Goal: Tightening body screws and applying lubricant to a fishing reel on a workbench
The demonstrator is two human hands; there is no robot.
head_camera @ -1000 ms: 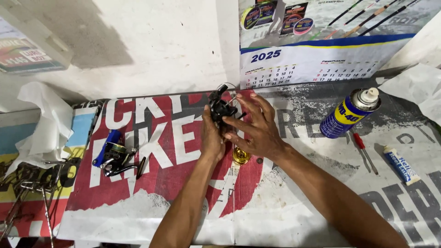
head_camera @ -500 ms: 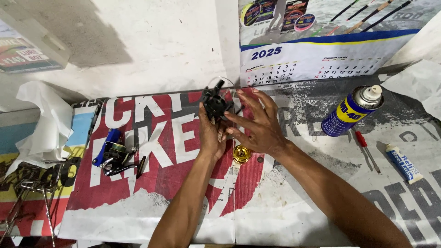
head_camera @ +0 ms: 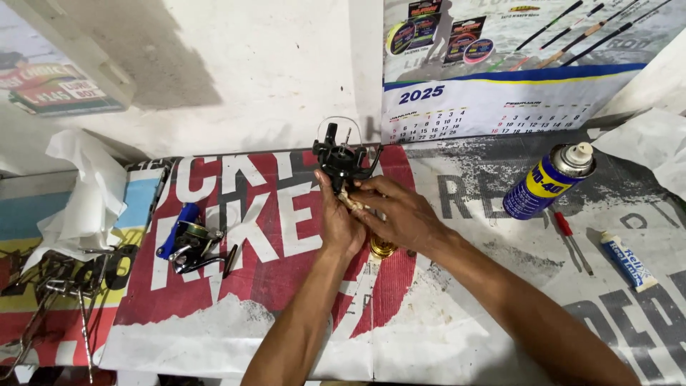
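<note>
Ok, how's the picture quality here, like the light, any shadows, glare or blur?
Head view: bright, even light with soft shadows, one cast on the white wall under the plastic box. The black fishing reel in the left hand and right hand is sharp. Faint sheen on the spray can. The bench edges bow slightly from the wide lens.

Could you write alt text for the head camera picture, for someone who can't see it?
Two hands, left hand and right hand, hold a black fishing reel over a printed banner. A second reel lies left; a spray can and tube lie right.
</note>
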